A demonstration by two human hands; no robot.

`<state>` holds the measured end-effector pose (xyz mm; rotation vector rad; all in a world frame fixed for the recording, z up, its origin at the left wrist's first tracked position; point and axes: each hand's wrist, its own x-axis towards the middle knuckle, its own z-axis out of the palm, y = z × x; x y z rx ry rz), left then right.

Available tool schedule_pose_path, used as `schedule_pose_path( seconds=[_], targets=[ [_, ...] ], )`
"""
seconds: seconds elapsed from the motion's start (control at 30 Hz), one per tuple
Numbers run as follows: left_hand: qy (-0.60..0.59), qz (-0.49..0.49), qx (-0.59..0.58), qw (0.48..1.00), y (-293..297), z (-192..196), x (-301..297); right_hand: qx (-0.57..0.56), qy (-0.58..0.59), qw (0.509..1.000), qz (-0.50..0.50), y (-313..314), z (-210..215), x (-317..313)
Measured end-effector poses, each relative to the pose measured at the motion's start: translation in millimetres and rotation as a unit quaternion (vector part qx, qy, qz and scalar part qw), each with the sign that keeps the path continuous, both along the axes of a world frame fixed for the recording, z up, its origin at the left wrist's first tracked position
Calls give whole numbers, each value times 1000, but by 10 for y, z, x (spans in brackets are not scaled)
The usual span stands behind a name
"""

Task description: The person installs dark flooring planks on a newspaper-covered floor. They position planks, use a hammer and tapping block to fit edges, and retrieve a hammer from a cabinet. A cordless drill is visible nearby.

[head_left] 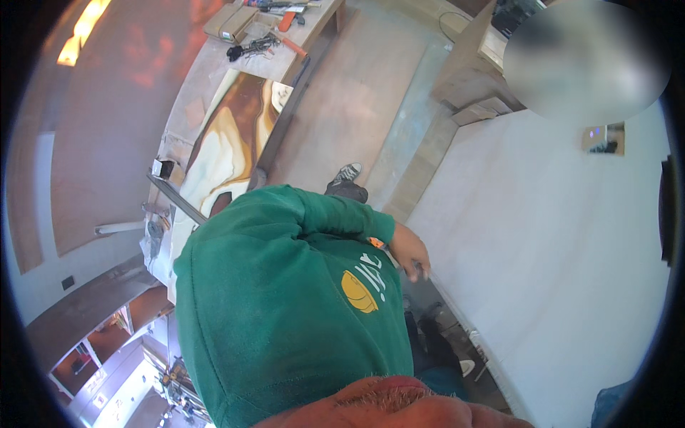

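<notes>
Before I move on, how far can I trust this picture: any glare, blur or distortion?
In the head view: a round grey blur hides the upper right; a yellow-white strip of light is blown out at upper left; fisheye bends straight edges, with black corners; the large white surface looks pale and low in detail; the bare hand past the green fabric sleeve shows, finger detail soft.

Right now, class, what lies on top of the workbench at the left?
A brown patterned panel, a cardboard box and tools lie on the workbench. The green sweatshirt covers part of it; what lies there cannot be seen.
</notes>
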<state>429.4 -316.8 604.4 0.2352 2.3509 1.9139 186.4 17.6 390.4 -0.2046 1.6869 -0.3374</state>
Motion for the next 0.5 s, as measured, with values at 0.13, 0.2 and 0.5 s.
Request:
schedule_pose_path(
  seconds=[0.13,0.2,0.5],
  targets=[
    [199,-132,451,860,-670,1448,547,6,2,995,104,-986,62,326],
    [370,-150,383,833,-877,2018,740,20,4,990,137,-1298,95,433],
    [432,223,351,800,-1592,2253,1165,-15,10,967,253,-2275,-146,609]
  ],
)
